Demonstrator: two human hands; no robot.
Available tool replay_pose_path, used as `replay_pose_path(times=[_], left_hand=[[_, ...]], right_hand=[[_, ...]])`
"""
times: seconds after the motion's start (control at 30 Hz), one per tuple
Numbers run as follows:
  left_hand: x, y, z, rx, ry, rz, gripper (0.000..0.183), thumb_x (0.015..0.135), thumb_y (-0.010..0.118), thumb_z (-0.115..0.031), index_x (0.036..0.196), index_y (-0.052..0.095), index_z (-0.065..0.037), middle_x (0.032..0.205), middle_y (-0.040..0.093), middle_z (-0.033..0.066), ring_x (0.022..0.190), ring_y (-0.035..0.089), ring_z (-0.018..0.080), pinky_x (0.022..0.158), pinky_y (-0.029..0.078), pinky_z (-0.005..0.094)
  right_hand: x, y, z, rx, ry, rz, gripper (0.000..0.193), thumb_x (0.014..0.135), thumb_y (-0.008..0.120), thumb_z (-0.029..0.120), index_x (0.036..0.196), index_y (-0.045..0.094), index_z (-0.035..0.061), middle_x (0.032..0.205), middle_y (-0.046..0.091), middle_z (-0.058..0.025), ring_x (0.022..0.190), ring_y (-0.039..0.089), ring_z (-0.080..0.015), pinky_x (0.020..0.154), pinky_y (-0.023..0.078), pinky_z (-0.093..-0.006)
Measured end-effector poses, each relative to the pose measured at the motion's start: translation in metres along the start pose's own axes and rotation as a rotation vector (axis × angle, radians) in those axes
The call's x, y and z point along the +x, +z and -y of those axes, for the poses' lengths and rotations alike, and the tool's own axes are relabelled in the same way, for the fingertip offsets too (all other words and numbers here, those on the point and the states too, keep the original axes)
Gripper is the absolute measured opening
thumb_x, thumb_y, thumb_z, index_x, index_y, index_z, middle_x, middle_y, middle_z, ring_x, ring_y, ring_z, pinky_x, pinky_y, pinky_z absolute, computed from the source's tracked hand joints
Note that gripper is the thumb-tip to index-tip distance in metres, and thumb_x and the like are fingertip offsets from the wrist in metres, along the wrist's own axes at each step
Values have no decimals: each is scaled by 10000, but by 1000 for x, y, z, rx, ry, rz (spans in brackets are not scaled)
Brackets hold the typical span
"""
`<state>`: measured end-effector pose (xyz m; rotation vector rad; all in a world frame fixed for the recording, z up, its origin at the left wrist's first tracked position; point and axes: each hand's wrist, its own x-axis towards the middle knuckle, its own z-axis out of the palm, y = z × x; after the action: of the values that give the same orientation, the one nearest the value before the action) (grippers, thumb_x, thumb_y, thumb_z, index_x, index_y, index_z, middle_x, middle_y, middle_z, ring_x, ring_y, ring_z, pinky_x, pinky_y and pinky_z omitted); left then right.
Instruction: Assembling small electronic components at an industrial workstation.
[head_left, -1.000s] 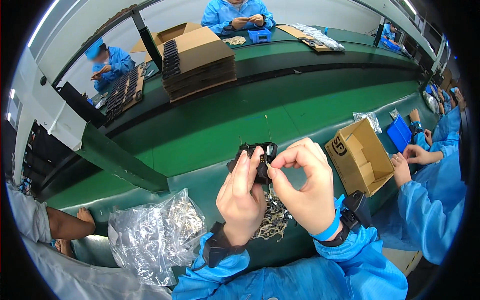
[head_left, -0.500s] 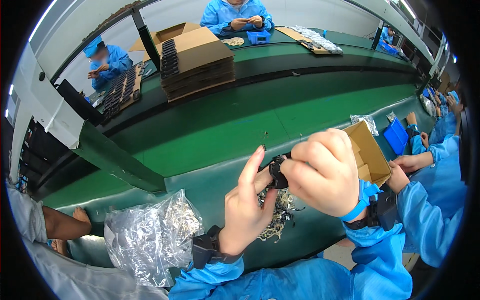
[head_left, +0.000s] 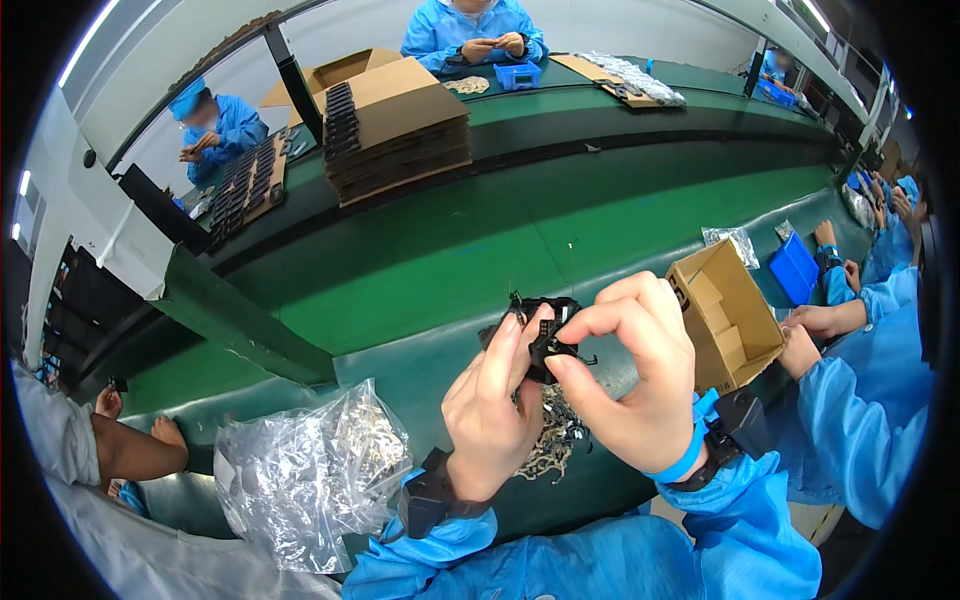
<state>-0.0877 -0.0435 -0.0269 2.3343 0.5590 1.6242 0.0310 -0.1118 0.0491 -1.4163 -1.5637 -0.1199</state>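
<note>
My left hand (head_left: 488, 418) grips a black plastic part (head_left: 546, 352) with small clips and thin projections. Thumb and forefinger of my right hand (head_left: 640, 372) pinch the near right side of that same part. Fingers cover much of it, so its full shape is hidden. Below my hands, on the green bench, lies a loose pile of small cream and black pieces (head_left: 552, 440), partly blocked by my fingers. Left of my left wrist rests a clear plastic bag (head_left: 300, 478) filled with small pale pieces.
An open cardboard box (head_left: 735, 350) stands right of my right hand, near a co-worker's hands (head_left: 808, 335). Beyond it is a blue tray (head_left: 793, 268). Stacked cardboard sheets (head_left: 400, 150) sit across the green belt (head_left: 440, 255). A metal post (head_left: 230, 310) rises at left.
My right hand has turned and its fingers have uncurled into a pinch. The black part now shows more of its surface between my hands. The cardboard box is more fully visible.
</note>
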Motion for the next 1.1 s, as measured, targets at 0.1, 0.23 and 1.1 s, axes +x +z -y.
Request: replay_pose_path(times=[0.1,0.23,1.1], left_hand=[[0,0,2,63,18,-24,617,786,631,107,1302,300,39,1065,664,212,1034,651,307,934,492,380],[0,3,4,88,57,-72,606,793,641,95,1295,305,39,1068,660,221,1026,654,305,900,515,361],[-6,-7,-12,-355,-312,-34,647,759,631,127,1317,310,71,1194,626,162,1132,600,291,1019,413,359]], right_hand=[[-2,8,3,16,62,-33,217,663,733,37,837,617,91,826,547,-49,780,520,-226,694,376,-344],[-3,11,6,86,147,-25,196,673,713,8,822,614,88,816,549,-51,783,530,-230,693,390,-341],[-12,3,4,130,-20,-163,390,622,733,8,970,562,47,904,526,-102,844,513,-253,732,409,-336]])
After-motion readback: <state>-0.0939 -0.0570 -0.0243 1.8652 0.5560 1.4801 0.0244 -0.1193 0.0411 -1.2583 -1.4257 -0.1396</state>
